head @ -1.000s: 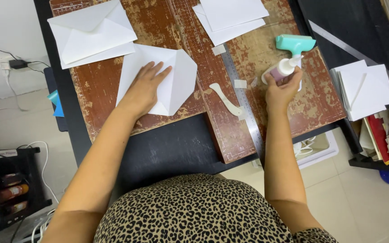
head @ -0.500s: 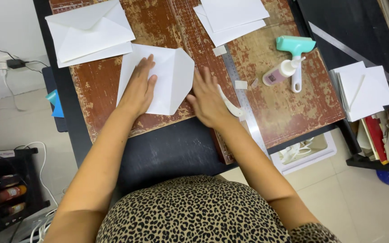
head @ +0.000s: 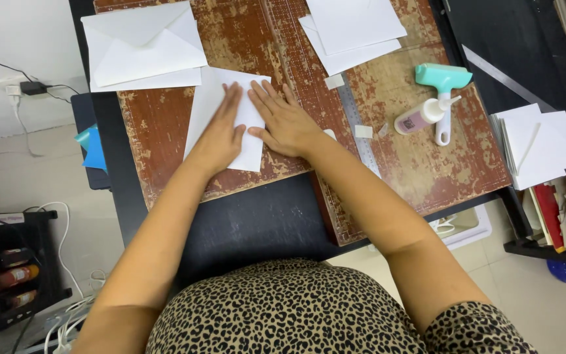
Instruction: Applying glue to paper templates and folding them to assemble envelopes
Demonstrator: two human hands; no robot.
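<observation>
A folded white paper piece lies on the worn brown cutting mat. My left hand lies flat on its middle, fingers together and pointing away. My right hand presses flat on the paper's right side, fingers spread, right beside the left hand. Neither hand grips anything. A small glue bottle lies on its side to the right, next to a teal-headed roller.
Finished white envelopes lie at the mat's far left, and white sheets at the far middle. A metal ruler runs along the mat. A stack of white squares sits on the black table at right.
My right hand let go of the glue bottle, crossed left and came down flat on the paper. The paper's right flap now lies folded shut under both hands.
</observation>
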